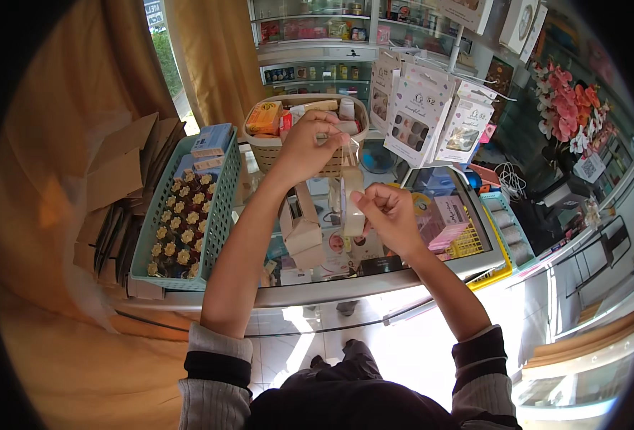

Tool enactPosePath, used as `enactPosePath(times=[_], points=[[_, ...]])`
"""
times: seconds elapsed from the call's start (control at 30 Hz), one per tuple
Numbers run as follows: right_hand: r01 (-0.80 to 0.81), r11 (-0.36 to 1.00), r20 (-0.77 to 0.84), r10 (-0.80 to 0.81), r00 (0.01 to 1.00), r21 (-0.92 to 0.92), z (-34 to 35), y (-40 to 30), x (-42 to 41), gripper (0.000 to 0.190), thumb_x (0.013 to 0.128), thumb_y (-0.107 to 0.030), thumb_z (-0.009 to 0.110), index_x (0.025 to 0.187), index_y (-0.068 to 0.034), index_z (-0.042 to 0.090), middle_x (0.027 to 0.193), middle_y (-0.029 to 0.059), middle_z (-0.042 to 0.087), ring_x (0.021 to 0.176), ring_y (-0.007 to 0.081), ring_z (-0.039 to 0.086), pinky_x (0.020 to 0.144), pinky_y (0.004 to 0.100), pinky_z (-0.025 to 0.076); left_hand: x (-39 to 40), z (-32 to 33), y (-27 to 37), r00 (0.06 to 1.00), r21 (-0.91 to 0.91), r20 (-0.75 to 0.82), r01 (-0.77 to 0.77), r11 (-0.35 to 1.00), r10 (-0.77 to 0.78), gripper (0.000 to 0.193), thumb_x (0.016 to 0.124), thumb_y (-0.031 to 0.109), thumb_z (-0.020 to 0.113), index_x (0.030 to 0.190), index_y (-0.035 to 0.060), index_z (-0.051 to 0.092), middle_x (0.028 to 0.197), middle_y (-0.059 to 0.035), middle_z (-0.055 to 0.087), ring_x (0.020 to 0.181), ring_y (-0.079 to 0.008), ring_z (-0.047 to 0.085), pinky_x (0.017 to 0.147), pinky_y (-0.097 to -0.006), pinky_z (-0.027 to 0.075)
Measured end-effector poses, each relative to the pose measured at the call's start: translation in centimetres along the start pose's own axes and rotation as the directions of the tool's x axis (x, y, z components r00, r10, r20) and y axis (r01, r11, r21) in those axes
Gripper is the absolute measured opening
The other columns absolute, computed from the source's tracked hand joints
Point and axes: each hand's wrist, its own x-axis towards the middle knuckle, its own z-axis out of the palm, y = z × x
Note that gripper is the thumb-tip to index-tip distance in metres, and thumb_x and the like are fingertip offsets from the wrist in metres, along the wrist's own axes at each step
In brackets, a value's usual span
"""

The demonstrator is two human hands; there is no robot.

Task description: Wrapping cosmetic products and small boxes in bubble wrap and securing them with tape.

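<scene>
My right hand point(389, 217) grips a roll of clear adhesive tape point(353, 201), held on edge above a glass display counter. Above it and to its left, my left hand point(314, 142) pinches the tape's free end, and a short strip runs between that hand and the roll. A small cardboard box point(301, 228) stands on the counter glass, left of the roll and below my left hand. Behind my left hand is a beige woven plastic basket point(266, 153) with boxed goods and bottles.
At left, a teal basket point(220, 215) holds gold-topped bottles; folded cardboard boxes point(121, 166) stand beside it. A rack of press-on nail packs point(416, 115) stands behind my right hand. Pink boxes point(446, 220), a tray of rolled items point(510, 234) and artificial flowers point(564, 102) are at right.
</scene>
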Motion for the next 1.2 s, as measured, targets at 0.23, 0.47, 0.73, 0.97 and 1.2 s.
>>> enactPosePath(times=[0.23,0.47,0.73,0.97,1.2], points=[[-0.011,1.000,-0.014,0.011,1.000,0.019,0.1,-0.6,0.1,0.029,0.089,-0.017,0.063,0.064,-0.003,0.056,0.056,0.0005,0.058,0.045,0.0023,0.052,0.038,0.0179,0.041,0.1,0.0,-0.7,0.999,0.057,-0.001,-0.047,0.997,0.047,0.025,0.079,0.024,0.072,0.091,0.0020,0.070,0.113,-0.0081,0.056,0.107,-0.0232,0.055,0.086,-0.0330,0.046],[-0.053,0.998,-0.006,0.053,0.999,-0.030,-0.2,-0.6,0.0,0.028,0.091,-0.016,0.060,0.067,-0.002,0.058,0.058,0.0001,0.058,0.044,0.0038,0.051,0.037,0.0192,0.042,-0.3,-0.3,0.2,0.999,0.022,0.013,-0.036,0.999,0.035,0.026,0.080,0.027,0.071,0.089,0.0018,0.070,0.114,-0.0084,0.055,0.108,-0.0236,0.055,0.089,-0.0338,0.044],[-0.045,0.999,0.005,0.045,0.999,-0.018,-0.8,0.1,0.2,0.026,0.091,-0.015,0.059,0.068,-0.002,0.058,0.059,-0.0004,0.056,0.045,0.0043,0.052,0.038,0.0206,0.043,-1.1,-2.3,2.8,0.926,0.096,0.372,0.031,0.995,-0.065,0.060,0.070,0.041,0.080,0.107,-0.0001,0.057,0.115,-0.0122,0.052,0.105,-0.0209,0.051,0.089,-0.0326,0.043],[-0.050,0.999,0.084,0.051,0.995,-0.014,-1.6,-0.9,0.8,0.028,0.092,-0.021,0.060,0.071,-0.002,0.057,0.061,-0.0006,0.055,0.048,0.0052,0.053,0.041,0.0209,0.045,-0.9,-2.2,2.9,0.925,0.030,0.359,0.122,0.992,-0.125,0.074,0.059,0.048,0.084,0.104,-0.0027,0.056,0.109,-0.0158,0.051,0.096,-0.0230,0.054,0.081,-0.0332,0.047],[-0.113,0.707,-0.063,0.096,0.993,-0.698,-5.5,-2.8,-0.7,0.026,0.079,-0.024,0.070,0.080,0.001,0.063,0.072,0.0100,0.064,0.061,0.0154,0.062,0.052,0.0296,0.046,-0.9,-2.3,3.8,0.886,0.107,0.423,0.161,0.981,-0.192,0.078,0.064,0.047,0.082,0.118,-0.0001,0.051,0.116,-0.0131,0.052,0.102,-0.0209,0.051,0.088,-0.0319,0.044]])
